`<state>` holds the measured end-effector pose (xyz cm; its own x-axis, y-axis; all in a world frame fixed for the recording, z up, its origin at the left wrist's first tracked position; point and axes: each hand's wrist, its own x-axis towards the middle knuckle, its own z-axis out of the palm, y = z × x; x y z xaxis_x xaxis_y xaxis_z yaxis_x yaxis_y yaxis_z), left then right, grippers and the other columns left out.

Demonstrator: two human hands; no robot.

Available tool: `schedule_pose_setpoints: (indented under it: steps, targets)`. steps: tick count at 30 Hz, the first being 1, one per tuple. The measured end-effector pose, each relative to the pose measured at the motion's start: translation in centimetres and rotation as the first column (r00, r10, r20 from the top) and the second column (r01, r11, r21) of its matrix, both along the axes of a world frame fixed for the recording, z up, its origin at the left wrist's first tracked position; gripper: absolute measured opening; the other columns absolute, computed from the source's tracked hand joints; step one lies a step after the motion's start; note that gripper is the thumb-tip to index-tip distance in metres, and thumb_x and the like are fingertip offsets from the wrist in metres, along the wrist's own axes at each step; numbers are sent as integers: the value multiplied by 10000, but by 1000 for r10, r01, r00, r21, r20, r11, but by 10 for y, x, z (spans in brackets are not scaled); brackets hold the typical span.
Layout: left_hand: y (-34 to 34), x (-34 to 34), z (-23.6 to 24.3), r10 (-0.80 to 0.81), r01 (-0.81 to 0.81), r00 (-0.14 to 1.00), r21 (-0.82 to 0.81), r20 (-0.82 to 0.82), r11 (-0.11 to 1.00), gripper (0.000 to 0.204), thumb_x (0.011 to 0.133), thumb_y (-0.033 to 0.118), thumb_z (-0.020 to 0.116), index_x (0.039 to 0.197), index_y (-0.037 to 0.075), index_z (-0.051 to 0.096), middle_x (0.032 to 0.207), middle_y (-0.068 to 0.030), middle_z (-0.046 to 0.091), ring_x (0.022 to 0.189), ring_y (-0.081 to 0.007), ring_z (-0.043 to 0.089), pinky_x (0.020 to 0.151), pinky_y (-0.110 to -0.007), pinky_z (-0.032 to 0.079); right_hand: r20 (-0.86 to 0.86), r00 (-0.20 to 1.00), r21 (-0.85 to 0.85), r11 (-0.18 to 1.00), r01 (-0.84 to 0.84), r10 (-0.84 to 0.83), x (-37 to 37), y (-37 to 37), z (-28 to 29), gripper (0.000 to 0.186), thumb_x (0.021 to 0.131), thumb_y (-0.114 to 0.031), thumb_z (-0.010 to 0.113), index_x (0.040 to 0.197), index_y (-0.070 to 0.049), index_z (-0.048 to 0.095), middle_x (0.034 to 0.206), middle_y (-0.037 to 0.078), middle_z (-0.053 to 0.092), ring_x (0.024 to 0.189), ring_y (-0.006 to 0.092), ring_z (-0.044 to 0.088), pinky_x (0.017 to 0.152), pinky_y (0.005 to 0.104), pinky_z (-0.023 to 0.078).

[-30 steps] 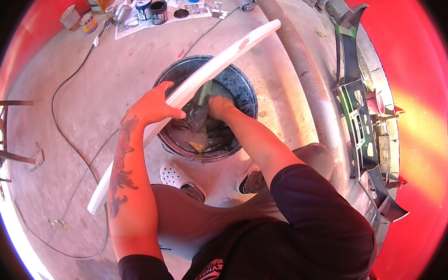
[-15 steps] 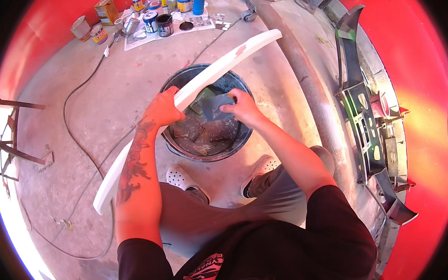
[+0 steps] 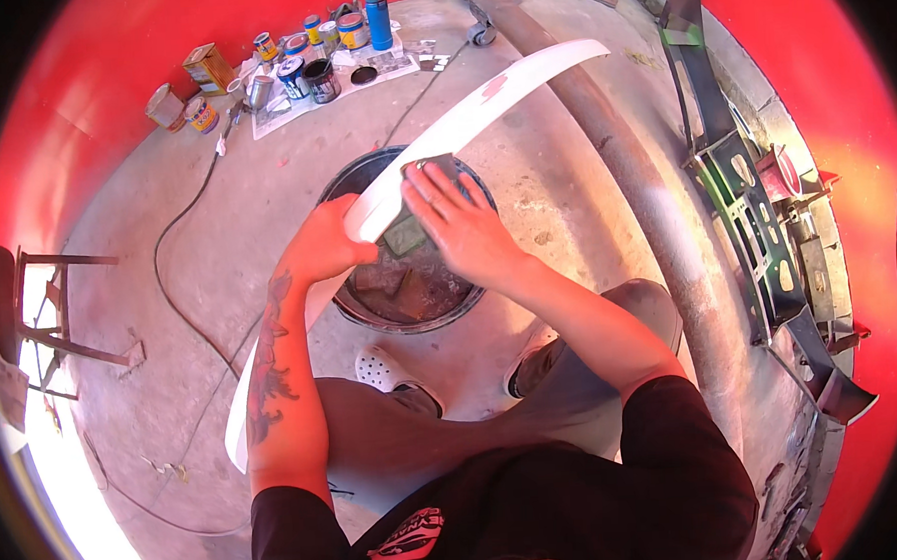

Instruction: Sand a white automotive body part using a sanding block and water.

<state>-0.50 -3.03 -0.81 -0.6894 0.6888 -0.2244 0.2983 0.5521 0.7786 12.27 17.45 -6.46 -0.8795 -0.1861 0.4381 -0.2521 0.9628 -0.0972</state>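
White strip [image 3: 462, 124] clamped by the left hand [image 3: 329, 240], wrist bent inward, above the left rim of the dark tub [image 3: 401, 329]; the right hand [image 3: 461, 229], palm down, extends its fingers over a dark sheet [image 3: 439, 163] at the strip's edge, whether pinched cannot be told. Long and gently curved, the strip bears a reddish patch [image 3: 494, 88] toward its far end.

the left hand [image 3: 332, 240] grips a long, curved white strip [image 3: 500, 90] slanting above a round black bucket [image 3: 357, 174]; the right hand [image 3: 461, 229] holds a thin dark sheet [image 3: 435, 164] against it. round metal cans [image 3: 292, 79] stand on newspaper [image 3: 283, 118] beyond.
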Motion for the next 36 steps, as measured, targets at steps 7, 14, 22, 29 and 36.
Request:
schedule_pose_setpoints:
  steps: [7, 14, 22, 29, 36]
  targets:
    - [-5, 7, 11, 12, -12, 1000, 8, -27, 1000, 479, 633, 124, 744, 1088, -11, 677, 907, -111, 711, 836, -192, 663, 805, -336, 527, -22, 948, 15, 948, 319, -319, -11, 39, 20, 567, 894, -113, 530, 1457, -86, 472, 1556, 91, 401, 1447, 320, 364, 1112, 619, 318]
    - [-6, 10, 9, 32, -32, 999, 68, -7, 997, 487, 640, 111, 743, 1105, -16, 675, 902, -90, 711, 835, -175, 661, 794, -325, 530, -16, 1000, 70, 998, 1, 1, 6, 0, 18, 578, 882, -143, 562, 1455, -137, 489, 1569, 58, 404, 1441, 304, 373, 1116, 564, 332]
    - [-4, 8, 10, 30, -30, 1000, 4, -9, 1000, 506, 637, 118, 745, 1122, -11, 679, 934, -112, 720, 860, -200, 675, 813, -337, 532, 13, 999, -49, 998, 37, -36, 6, -7, 8, 632, 866, -121, 596, 1482, -187, 469, 1526, 52, 448, 1435, 304, 375, 1077, 566, 350]
    - [-4, 4, 12, 48, -48, 999, -2, -11, 999, 513, 635, 132, 748, 1124, -10, 686, 955, -141, 730, 881, -222, 693, 829, -343, 535, -21, 980, 60, 979, 197, -196, -5, 9, 9, 597, 891, -177, 575, 1479, -151, 472, 1544, 18, 440, 1444, 285, 370, 1070, 584, 339]
    - [0, 1, 13, 64, -63, 998, -24, 27, 998, 519, 629, 139, 744, 1125, -4, 686, 950, -138, 728, 876, -223, 689, 831, -343, 533, -24, 981, 100, 976, 191, -190, -9, 15, 12, 637, 866, -156, 592, 1489, -161, 458, 1564, 19, 414, 1436, 321, 376, 1069, 618, 333]
